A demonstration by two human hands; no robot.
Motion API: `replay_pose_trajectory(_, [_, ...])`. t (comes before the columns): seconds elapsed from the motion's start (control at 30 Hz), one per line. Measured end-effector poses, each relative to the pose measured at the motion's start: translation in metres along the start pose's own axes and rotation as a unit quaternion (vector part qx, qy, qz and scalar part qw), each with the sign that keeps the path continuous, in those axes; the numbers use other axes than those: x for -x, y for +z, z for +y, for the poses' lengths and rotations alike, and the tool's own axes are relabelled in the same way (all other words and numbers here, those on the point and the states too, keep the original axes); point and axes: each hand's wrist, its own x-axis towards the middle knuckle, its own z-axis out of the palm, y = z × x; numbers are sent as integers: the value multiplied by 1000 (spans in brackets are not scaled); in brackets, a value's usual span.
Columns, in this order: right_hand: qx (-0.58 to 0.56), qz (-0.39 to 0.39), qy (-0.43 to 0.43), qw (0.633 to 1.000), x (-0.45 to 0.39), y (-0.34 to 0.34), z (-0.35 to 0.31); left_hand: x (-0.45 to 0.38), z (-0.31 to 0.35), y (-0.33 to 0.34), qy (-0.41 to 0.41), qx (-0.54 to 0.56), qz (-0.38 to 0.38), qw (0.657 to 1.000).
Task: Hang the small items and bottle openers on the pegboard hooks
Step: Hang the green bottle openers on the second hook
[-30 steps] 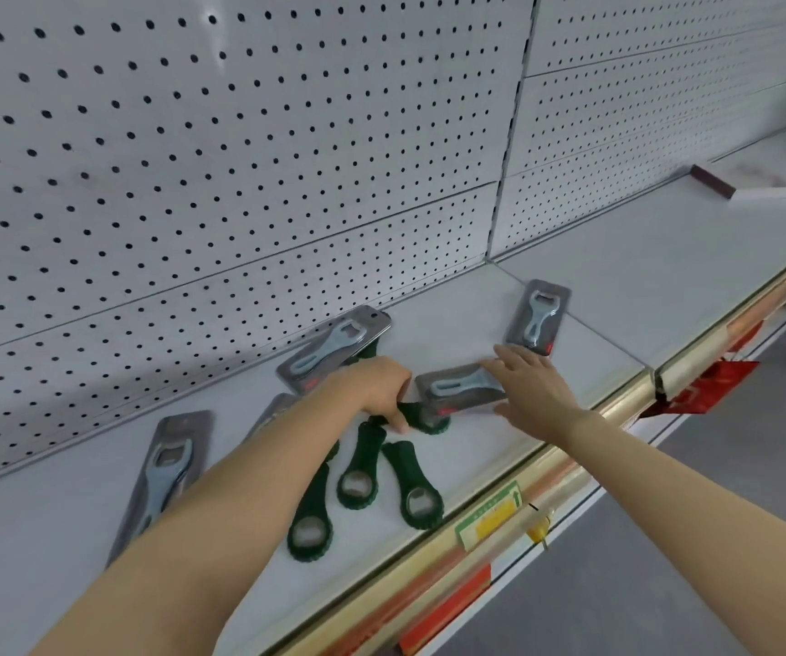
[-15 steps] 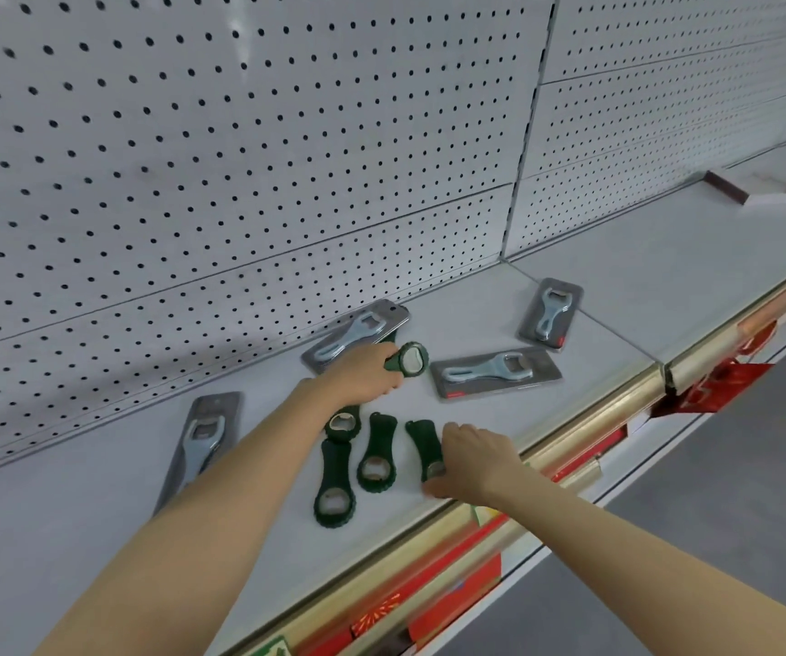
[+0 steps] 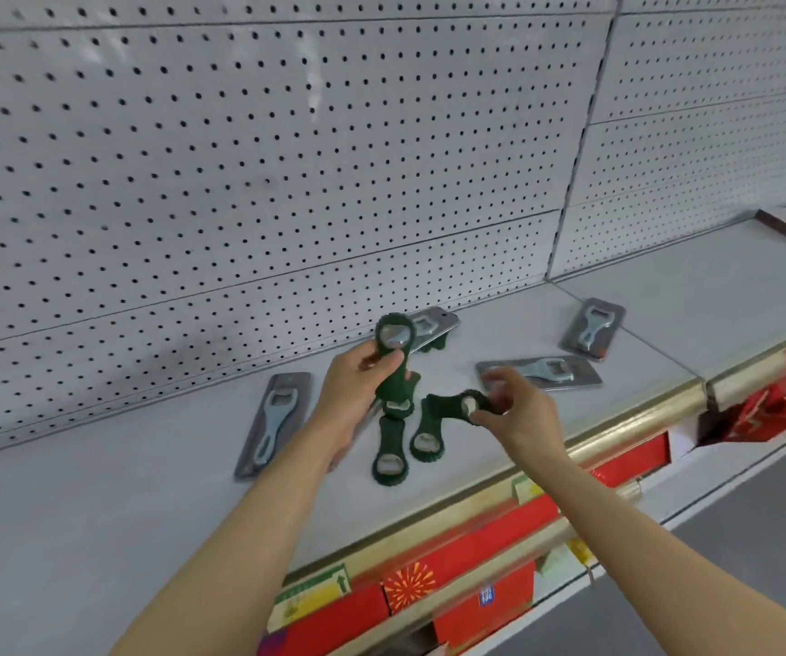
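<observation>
My left hand (image 3: 355, 388) grips a dark green bottle opener (image 3: 395, 348) held upright above the shelf, its ring end up. My right hand (image 3: 521, 414) holds a second green opener (image 3: 452, 407) by its ring end, lifted off the shelf and pointing left. More green openers (image 3: 390, 454) lie on the white shelf (image 3: 97, 490) below my hands. Carded silver openers lie around them: one at the left (image 3: 275, 421), one behind my left hand (image 3: 433, 324), one right of my right hand (image 3: 547, 371), one farther right (image 3: 592, 329). No hooks show on the pegboard (image 3: 239, 158).
The shelf's gold front rail (image 3: 618, 433) runs along the near edge with price tags on it. Red boxes (image 3: 476, 561) sit on the shelf below. A flat dark-edged box (image 3: 779, 224) lies far right on the neighbouring shelf section.
My left hand has raised its green opener higher. My right hand has closed on a second green opener and lifted it off the shelf. The camera view has tilted up and shifted right.
</observation>
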Motion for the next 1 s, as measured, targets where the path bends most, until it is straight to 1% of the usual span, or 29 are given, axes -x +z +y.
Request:
replay_pose_trajectory(0.1, [-55,12,-29,998,10,-6,-23,33,7,-19,20,-51,60,997])
replay_pose_trajectory(0.17, [-130,0,-35,991,22,-7,-40,58,13,-28,42,-43,83,995])
replay_pose_trajectory(0.27, [-204,-10,-67,977,46,-8,-67,103,25,-42,101,-26,113,988])
replay_pose_trajectory(0.37, [-254,-17,-93,963,74,-4,-98,144,37,-59,158,-60,151,974])
replay_pose_trajectory(0.43, [-271,-31,-117,955,90,0,-118,165,47,-72,192,-66,171,964])
replay_pose_trajectory(0.57, [-267,-84,-169,945,112,10,-157,200,70,-105,228,-42,221,947])
replay_pose_trajectory(0.67, [-287,-106,-195,932,128,19,-190,221,87,-134,253,-37,249,934])
replay_pose_trajectory(0.8, [-324,-140,-207,912,153,36,-237,245,105,-175,281,-27,278,918])
replay_pose_trajectory(0.9, [-389,-168,-187,886,173,55,-274,262,112,-210,299,-38,293,907])
replay_pose_trajectory(1.0, [-405,-172,-191,878,189,78,-306,272,118,-251,301,-53,307,901])
